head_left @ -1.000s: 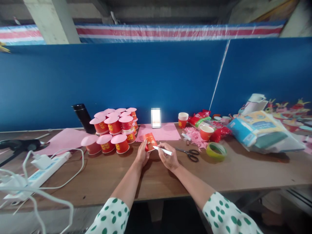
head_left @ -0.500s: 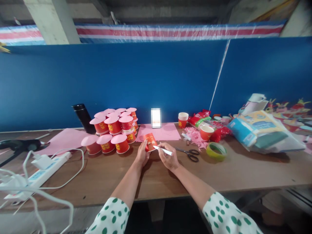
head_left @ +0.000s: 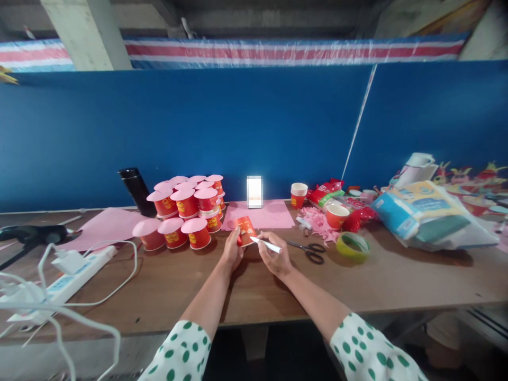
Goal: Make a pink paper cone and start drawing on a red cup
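Note:
My left hand (head_left: 233, 250) grips a red paper cup (head_left: 245, 228) with pale markings on its side, tilted above the table's front half. In my right hand (head_left: 277, 259) is a white marker pen (head_left: 270, 245), its tip at the cup's lower right side; whether it touches I cannot tell. The left fingers behind the cup are partly hidden. Just beyond the cup lie pink paper sheets (head_left: 273, 217). Black-handled scissors (head_left: 313, 254) rest to the right of my right hand.
Stacked red cups with pink paper discs (head_left: 194, 225) stand left. A black bottle (head_left: 137, 193), power strip (head_left: 63, 286) with cables and glue gun (head_left: 34, 235) lie farther left. Rightward are nested cups (head_left: 298, 196), green tape (head_left: 352, 247) and a plastic bag (head_left: 432, 217).
Both hands, the cup and the pen hold almost the same positions. The whole view has shifted very slightly.

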Demonstrator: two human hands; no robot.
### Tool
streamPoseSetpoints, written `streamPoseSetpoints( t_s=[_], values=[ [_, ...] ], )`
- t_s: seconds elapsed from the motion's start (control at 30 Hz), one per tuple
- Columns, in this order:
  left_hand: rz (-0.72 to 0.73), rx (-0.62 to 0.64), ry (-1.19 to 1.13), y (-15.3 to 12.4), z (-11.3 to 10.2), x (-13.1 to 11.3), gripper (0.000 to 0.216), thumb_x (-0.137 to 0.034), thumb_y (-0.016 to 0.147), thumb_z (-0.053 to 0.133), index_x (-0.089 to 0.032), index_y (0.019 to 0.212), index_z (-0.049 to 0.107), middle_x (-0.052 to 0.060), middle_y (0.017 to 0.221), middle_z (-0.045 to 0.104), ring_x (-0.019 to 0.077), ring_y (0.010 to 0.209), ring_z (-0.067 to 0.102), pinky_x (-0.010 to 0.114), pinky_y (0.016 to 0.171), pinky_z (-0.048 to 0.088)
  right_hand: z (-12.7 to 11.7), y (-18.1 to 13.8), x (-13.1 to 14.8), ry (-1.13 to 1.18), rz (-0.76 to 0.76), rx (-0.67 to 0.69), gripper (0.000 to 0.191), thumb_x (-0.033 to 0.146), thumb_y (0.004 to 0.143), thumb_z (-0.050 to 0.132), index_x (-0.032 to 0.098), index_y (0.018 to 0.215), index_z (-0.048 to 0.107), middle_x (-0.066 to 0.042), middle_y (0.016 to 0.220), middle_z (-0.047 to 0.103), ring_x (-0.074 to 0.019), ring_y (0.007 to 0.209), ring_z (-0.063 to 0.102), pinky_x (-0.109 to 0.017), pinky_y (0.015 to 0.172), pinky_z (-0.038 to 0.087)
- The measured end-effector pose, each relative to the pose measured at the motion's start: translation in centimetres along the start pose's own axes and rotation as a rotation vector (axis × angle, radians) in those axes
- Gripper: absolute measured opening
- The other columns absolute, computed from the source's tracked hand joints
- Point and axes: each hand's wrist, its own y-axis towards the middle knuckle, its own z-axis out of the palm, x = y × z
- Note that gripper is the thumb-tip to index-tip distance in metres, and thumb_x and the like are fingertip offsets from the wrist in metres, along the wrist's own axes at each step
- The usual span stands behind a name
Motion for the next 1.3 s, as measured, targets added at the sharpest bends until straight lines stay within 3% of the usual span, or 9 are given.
streamPoseSetpoints(
  t_s=[0.37, 0.73, 1.3],
  values=[
    [-0.009, -0.002, 0.005, 0.13, -0.18, 0.1, 0.031, -0.042, 0.071, 0.069, -0.016, 0.083, 0.058, 0.003, 0.079, 0.066, 0.0143, 0.072, 0.064, 0.028, 0.075, 0.049, -0.11, 0.18, 0.25, 0.011, -0.007, -0.016, 0.013, 0.024, 0.082, 0.049, 0.019, 0.087, 0.061, -0.005, 0.08, 0.065, -0.017, 0.073, 0.061, -0.026, 0.066, 0.049],
    [-0.013, 0.004, 0.009, -0.07, -0.01, -0.06, 0.028, -0.041, 0.073, 0.067, -0.017, 0.085, 0.059, 0.003, 0.079, 0.067, 0.0156, 0.071, 0.064, 0.03, 0.078, 0.048, -0.1, -0.04, 0.07, 0.028, 0.024, -0.004, 0.013, 0.026, 0.081, 0.049, 0.018, 0.084, 0.06, -0.002, 0.071, 0.062, -0.0148, 0.062, 0.057, -0.024, 0.057, 0.046],
    [0.0, 0.014, -0.001, 0.09, -0.14, 0.07, 0.029, -0.041, 0.072, 0.068, -0.015, 0.084, 0.059, 0.003, 0.079, 0.067, 0.0149, 0.071, 0.064, 0.03, 0.078, 0.048, 0.01, -0.05, -0.28, 0.021, 0.006, 0.001, 0.013, 0.026, 0.082, 0.049, 0.019, 0.084, 0.06, -0.003, 0.075, 0.063, -0.0157, 0.066, 0.057, -0.025, 0.061, 0.047]
  ],
)
